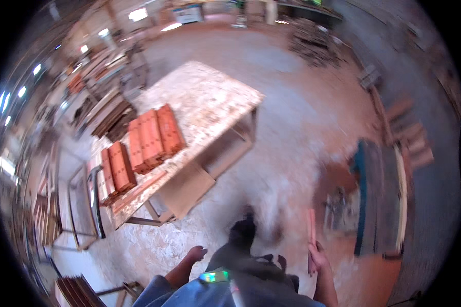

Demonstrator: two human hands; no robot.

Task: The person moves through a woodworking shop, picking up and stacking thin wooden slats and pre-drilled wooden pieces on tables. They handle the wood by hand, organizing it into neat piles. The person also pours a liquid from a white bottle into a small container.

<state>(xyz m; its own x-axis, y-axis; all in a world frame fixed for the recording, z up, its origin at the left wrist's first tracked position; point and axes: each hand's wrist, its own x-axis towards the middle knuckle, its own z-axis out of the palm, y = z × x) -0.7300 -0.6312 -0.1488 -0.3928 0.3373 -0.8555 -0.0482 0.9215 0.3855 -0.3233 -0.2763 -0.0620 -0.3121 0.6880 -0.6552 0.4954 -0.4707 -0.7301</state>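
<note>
My right hand (pixel 319 257) is wrapped round a thin reddish wooden strip (pixel 311 223), which stands nearly upright beside my leg. At my left side, my left hand (pixel 195 254) hangs with its fingers curled in and nothing visible in it. Ahead and to the left is a worktable (pixel 210 84) with a pale, worn top. Stacked reddish wooden boards (pixel 147 140) lie on it in bundles, and a smaller bundle (pixel 119 166) sits closer to its left end. A single loose strip (pixel 141 191) rests along the table's near edge.
On the right stands a machine or bench with a dark flat top (pixel 384 199) and a teal edge. Beside it, metal parts (pixel 339 210) are on the floor. A metal frame (pixel 79 204) stands at left. Scrap wood (pixel 315 43) is heaped at the far right.
</note>
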